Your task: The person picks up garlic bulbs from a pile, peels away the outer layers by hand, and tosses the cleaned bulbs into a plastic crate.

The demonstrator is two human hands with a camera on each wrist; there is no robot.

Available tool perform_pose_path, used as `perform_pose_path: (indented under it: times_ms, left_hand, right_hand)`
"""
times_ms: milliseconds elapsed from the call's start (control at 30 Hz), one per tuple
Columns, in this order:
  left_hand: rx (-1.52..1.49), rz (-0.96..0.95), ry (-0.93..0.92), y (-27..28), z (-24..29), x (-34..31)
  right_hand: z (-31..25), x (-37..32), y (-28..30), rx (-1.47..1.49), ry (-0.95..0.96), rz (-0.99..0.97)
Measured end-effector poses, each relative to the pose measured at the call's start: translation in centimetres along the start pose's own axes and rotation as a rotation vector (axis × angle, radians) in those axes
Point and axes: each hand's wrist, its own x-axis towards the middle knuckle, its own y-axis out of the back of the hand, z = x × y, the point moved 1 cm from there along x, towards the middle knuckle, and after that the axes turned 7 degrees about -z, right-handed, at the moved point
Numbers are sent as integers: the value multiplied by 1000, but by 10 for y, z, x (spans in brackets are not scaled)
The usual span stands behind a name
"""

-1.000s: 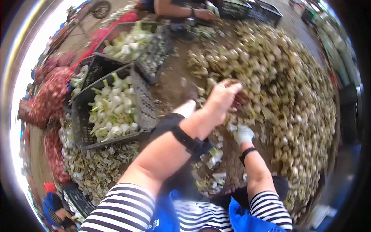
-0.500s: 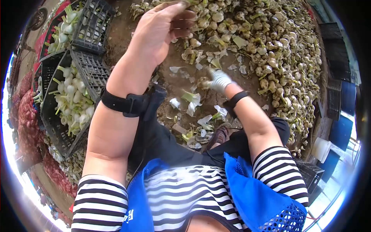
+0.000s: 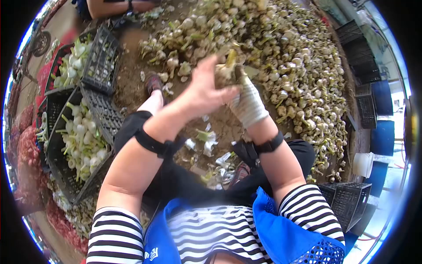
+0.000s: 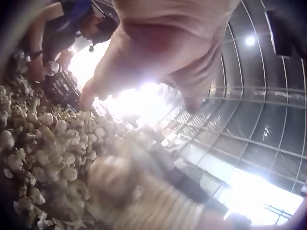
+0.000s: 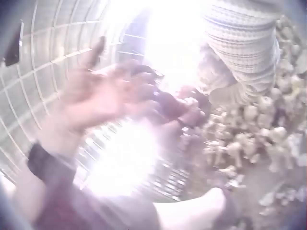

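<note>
My left hand (image 3: 204, 90), bare, has its fingers and thumb spread beside a garlic bulb (image 3: 225, 74) with a short yellowish stem. My right hand (image 3: 249, 104), in a ribbed white glove, grips that bulb low over the garlic heap. In the right wrist view the gloved fingers (image 5: 242, 52) curl around it, while the left hand (image 5: 108, 98) is blurred and apart from it. The left wrist view has the bare hand (image 4: 168, 52) at the top and the blurred glove (image 4: 144, 196) below it.
A broad heap of unpeeled garlic (image 3: 303, 83) spreads ahead and right. Black crates (image 3: 97, 115) with cleaned white bulbs (image 3: 81, 141) stand left. Peeled skins (image 3: 209, 143) litter the ground between my legs. Another person's arm (image 3: 116, 8) shows at upper left; a white bucket (image 3: 363, 164) stands right.
My left hand has come back from far forward toward the right hand. The gloved hand has risen from the ground by the heap and now holds a garlic bulb between both hands.
</note>
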Motion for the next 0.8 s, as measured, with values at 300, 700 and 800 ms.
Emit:
perform_pose_path:
  times_ms: [300,700,800]
  left_hand:
    - [-669,-64,141,-25,34,2]
    - [-788,-114,419,-42,18,17]
    - [-638,-167,423,-45,22,18]
  right_hand:
    - [-91,-44,-10,-1606,1054,-21]
    - [-74,-42,49,-1732,942,-243]
    - [-68,-37,56,-1792,975,-243]
